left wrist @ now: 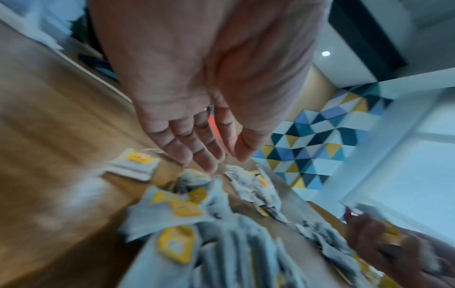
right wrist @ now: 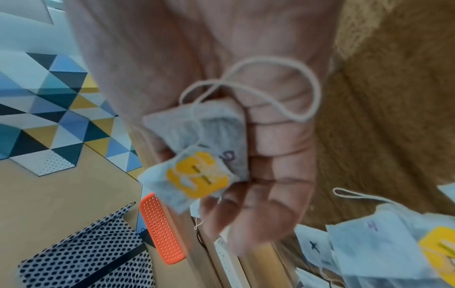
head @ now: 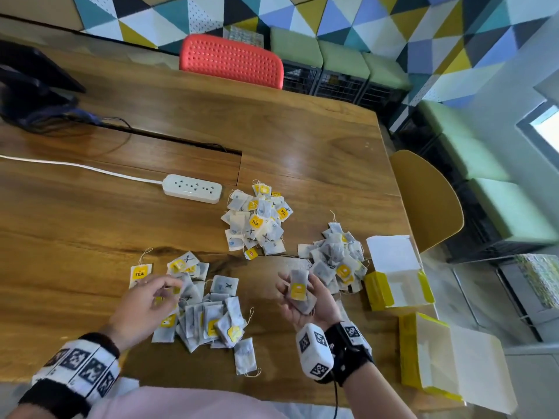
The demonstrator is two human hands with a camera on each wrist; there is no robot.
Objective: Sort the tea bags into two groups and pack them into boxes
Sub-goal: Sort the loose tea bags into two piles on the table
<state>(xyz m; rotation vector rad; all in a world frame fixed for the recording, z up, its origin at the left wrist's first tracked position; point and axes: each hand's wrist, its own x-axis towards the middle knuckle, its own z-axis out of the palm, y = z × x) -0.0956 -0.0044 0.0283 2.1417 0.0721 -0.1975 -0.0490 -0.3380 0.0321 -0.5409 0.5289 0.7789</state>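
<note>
1. Head view shows the wooden table (head: 90,213), the largest thing here; every place below is given relative to its white power strip (head: 192,188).
2. Two open yellow-and-white boxes (head: 396,285) sit far right of the strip at the table's edge, nothing visible inside them yet.
3. Three heaps of tea bags: one just right of the strip (head: 257,220), one further right beside the boxes (head: 335,261), and one nearer the person, below the strip (head: 196,306).
4. Left hand (head: 145,309) hovers over the near heap, fingers loosely extended and holding nothing that I can make out; the wrist view is blurred.
5. Right hand (head: 302,300), palm up, cups a small stack of tea bags (head: 299,290), fingers curled round it; the top one bears a purple mark.
6. Judgement: sorting is under way, packing not started. To do it well, read each bag's pen mark before adding it to the stack, keep strings from snagging neighbours, and square the stack before boxing.
</note>
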